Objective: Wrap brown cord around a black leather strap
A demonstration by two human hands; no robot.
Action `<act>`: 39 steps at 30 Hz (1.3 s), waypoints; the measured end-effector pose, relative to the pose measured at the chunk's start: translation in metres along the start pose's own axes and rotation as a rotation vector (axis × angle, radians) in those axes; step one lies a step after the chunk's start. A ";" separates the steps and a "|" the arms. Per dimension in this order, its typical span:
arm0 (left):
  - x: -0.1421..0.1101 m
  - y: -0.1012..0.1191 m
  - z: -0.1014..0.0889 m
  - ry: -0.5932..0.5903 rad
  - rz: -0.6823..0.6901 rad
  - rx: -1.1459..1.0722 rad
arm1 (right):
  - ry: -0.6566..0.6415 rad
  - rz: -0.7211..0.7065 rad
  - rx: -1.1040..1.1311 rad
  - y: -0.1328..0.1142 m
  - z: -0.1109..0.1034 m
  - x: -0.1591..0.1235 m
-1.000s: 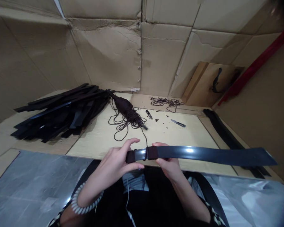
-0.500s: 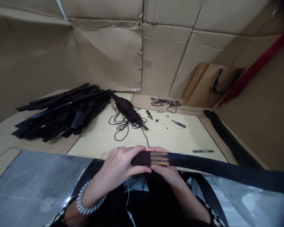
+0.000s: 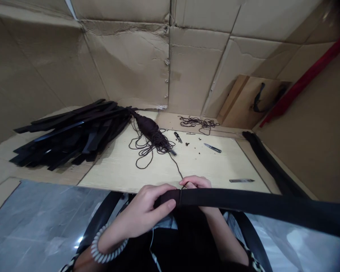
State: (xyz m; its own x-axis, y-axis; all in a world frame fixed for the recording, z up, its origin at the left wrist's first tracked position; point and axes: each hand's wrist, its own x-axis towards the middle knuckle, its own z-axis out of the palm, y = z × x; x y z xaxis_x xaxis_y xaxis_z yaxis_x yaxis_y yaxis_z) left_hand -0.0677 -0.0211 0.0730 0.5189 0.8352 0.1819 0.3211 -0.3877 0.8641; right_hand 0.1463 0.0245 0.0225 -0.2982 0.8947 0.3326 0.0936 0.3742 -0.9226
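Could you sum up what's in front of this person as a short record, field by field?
Left hand: gripping the wrapped end of a long dark strip
Right hand: behind the strip, fingertips pinching a thin cord
Cord source: tangled dark bundle on the table
Left side: pile of dark strips
Small tools: seemingly snips, flat pointed blade
Back right: paper bag

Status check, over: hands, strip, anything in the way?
Left hand gripping black strip at wrapped end. Right hand, behind strip, apparently pinching dark cord. Strip runs off-frame right. Slim pointed tool beyond strip, seemingly not obstructing.
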 end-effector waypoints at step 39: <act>0.025 -0.033 0.075 0.032 -0.251 -0.869 | 0.028 0.249 -0.055 -0.043 -0.024 -0.020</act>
State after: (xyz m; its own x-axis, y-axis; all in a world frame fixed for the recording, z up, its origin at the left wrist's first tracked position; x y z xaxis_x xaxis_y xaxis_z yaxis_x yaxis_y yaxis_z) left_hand -0.0056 -0.0167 0.0143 0.4882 0.8708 -0.0578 -0.2965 0.2278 0.9275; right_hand 0.1708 -0.0041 0.0602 -0.2328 0.9671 0.1022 0.2131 0.1533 -0.9649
